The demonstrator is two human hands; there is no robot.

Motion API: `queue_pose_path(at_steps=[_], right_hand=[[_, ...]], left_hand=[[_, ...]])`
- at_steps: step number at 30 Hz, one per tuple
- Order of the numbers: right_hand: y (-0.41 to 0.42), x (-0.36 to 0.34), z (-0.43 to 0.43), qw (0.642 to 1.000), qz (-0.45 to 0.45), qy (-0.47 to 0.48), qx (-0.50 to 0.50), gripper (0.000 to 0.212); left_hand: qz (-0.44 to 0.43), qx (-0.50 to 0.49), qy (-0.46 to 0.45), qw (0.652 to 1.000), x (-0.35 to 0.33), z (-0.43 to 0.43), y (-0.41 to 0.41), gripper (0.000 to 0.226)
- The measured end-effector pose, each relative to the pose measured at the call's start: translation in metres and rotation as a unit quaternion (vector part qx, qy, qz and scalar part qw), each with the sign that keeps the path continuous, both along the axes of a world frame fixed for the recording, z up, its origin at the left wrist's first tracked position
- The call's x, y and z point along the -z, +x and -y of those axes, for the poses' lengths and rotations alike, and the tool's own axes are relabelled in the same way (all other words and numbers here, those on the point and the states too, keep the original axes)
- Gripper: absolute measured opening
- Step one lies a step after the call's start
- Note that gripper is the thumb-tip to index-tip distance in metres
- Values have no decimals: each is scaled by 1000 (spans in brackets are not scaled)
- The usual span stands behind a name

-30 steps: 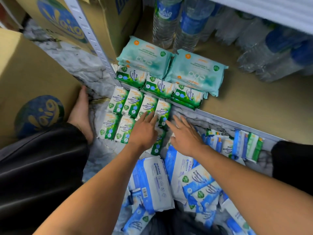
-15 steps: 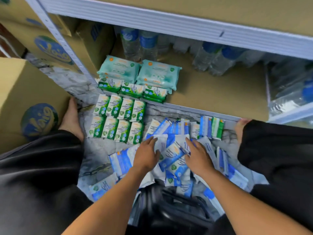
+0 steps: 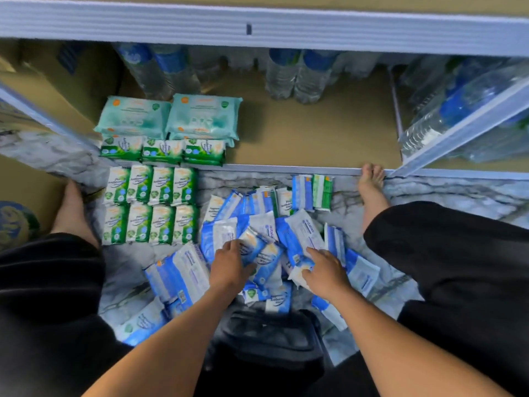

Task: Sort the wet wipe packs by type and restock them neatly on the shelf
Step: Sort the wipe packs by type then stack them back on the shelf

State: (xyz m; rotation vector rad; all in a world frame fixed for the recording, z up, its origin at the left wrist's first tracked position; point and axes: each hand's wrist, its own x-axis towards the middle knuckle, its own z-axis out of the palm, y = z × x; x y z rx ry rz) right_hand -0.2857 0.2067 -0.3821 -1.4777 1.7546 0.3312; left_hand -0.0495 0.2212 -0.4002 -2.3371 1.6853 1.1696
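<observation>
A loose pile of blue and white wipe packs (image 3: 266,224) lies on the marbled floor in front of the bottom shelf (image 3: 315,133). My left hand (image 3: 229,267) curls round a small blue pack (image 3: 253,246) in the pile. My right hand (image 3: 325,272) grips the edge of a blue and white pack (image 3: 296,255) beside it. Small green packs (image 3: 148,204) sit in two neat rows of four on the floor at the left. On the shelf, three green packs (image 3: 163,150) line the front edge, with two large teal packs (image 3: 169,116) behind them.
Water bottles (image 3: 297,75) stand at the back of the shelf and more at the right (image 3: 458,110). An upper shelf beam (image 3: 257,24) crosses overhead. My bare feet (image 3: 71,210) (image 3: 372,190) flank the packs. A black bag (image 3: 266,339) lies near me, cardboard boxes (image 3: 25,179) at left.
Both hands left the green rows and drew back into the blue pile, where they now grip packs. The view pulled back and tilted up, showing the upper shelf beam.
</observation>
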Motion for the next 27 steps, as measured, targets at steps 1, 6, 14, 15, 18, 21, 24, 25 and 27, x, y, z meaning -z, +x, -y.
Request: queue_pose_path(at_steps=[1,6,14,15,18,21,24,25,27], right_hand=[[-1,2,2,1000,4,1,6,61],[-1,10,14,1000,14,2,26,62],[4,19,20,999,22,-8,32,61],[3,21,21,999,20,-10,31,61],[0,23,26,999,12,-17,25,60],[-1,26,38,999,-5,-46,14,57],[-3,29,58,997,-12,-77,11,56],[-5,31,66,996,-15,-85,1,56],[-12,35,81,995,-27,-94,-15,57]], left_hand=[[6,-2,-3,1000,0,1,-3,64],[6,-25,-22,999,-2,1,-23,59],[38,112,-12,993,-3,-20,-71,60],[38,120,-9,992,-2,-21,-75,61],[50,135,-27,989,1,-16,-74,62],[48,119,-54,990,4,4,-66,63],[60,150,-103,981,8,35,-57,53],[68,170,-116,976,9,47,-55,50],[78,213,-131,965,11,74,-52,48]])
